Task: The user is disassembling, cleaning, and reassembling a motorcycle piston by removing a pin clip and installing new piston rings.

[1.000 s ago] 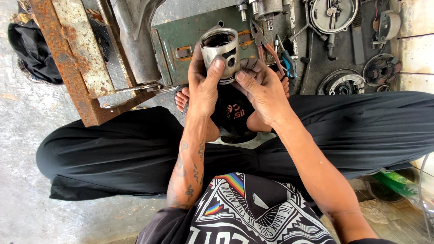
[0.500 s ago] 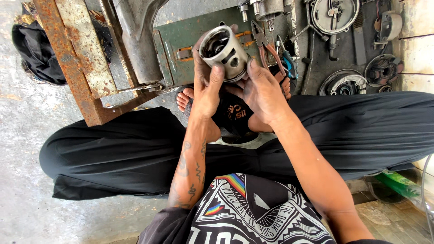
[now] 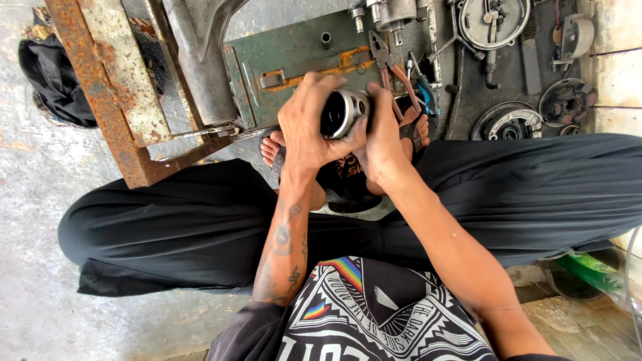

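Piston (image 3: 342,110) clasped between left hand (image 3: 309,127), right hand (image 3: 382,137).

Hollow silver metal piston (image 3: 342,112) — tipped sideways, above the crossed feet.

Bright, even daylight, soft shadows only — sharp at centre, with slight wide-angle bending at the frame's edges.

piston (image 3: 344,110): silver-grey | box (image 3: 294,60): green | frame (image 3: 100,87): rust-orange | trousers (image 3: 200,227): black
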